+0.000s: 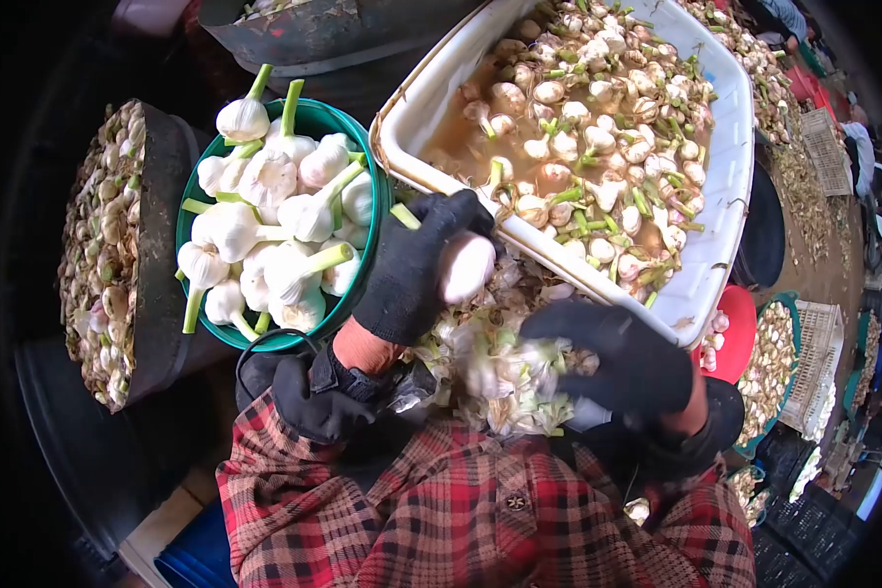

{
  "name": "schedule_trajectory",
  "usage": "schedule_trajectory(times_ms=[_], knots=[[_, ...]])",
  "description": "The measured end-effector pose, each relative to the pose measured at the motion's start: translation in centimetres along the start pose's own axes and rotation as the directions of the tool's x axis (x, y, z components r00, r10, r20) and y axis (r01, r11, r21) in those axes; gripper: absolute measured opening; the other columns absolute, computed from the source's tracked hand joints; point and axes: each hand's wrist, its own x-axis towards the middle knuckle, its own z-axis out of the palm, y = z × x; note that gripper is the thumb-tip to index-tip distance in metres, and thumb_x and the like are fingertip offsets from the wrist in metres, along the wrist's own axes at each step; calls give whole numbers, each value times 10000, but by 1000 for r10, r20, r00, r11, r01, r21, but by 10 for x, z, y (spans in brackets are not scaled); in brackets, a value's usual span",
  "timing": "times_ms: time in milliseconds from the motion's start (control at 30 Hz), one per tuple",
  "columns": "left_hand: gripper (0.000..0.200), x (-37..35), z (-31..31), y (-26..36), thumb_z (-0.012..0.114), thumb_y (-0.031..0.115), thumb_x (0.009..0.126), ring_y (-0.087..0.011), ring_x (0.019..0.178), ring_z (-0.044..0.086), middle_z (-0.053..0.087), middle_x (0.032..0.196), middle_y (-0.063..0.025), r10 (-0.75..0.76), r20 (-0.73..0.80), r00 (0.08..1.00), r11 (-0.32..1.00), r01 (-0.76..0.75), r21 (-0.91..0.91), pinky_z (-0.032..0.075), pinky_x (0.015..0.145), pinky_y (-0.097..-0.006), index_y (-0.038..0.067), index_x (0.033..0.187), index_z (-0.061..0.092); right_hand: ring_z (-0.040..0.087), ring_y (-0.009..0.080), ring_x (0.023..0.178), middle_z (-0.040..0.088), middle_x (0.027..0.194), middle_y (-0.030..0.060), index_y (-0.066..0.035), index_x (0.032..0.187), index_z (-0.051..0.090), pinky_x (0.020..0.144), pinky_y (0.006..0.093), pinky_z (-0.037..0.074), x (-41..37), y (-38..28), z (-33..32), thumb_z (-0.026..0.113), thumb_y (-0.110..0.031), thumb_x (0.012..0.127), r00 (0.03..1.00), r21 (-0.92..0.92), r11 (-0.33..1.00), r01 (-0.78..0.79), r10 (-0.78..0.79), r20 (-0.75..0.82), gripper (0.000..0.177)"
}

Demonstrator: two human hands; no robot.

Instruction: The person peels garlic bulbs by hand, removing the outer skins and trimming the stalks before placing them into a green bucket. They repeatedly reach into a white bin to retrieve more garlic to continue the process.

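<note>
My left hand [410,269], in a black glove, is closed around a garlic bulb [466,268]; a cut green stem [405,217] pokes out on the other side of the fist. My right hand [617,358], gloved in black too, is smeared by motion over a heap of peeled garlic skins [505,377] in front of my body. Its fingers are too blurred to show whether they hold anything. Left of my left hand stands a green bucket [188,186] filled with clean white garlic bulbs [230,230] with short green stems.
A white tub [730,186] of brownish water and unpeeled garlic [608,127] stands just beyond my hands. A dark container [167,245] heaped with garlic is far left. On the right are a red basin [740,338], a green-rimmed basin [797,318] and a pale crate [818,358].
</note>
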Motion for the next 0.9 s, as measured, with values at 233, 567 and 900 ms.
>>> schedule_trajectory(times_ms=[233,567,900], knots=[[399,1,12,10,535,362,940,-119,628,597,648,759,-81,-447,444,777,497,628,-598,477,580,-243,-23,885,626,661,283,806,668,933,145,-23,1001,659,735,349,519,89,122,-55,677,-145,794,958,-360,904,-231,147,-246,241],[338,-4,26,6,574,308,915,-103,684,582,651,768,-54,-451,477,755,664,640,-386,475,664,-277,-6,825,661,547,369,1100,525,1251,194,-84,1239,544,964,389,441,169,195,-16,651,-140,745,965,-519,839,-161,245,97,509],[293,-4,34,11,563,215,929,-129,831,626,670,926,-95,-538,214,815,545,531,-649,490,761,-294,-59,1026,600,617,283,907,583,1036,129,-66,1083,573,788,357,510,116,108,-50,712,-125,678,958,-280,956,-87,3,-288,432]])
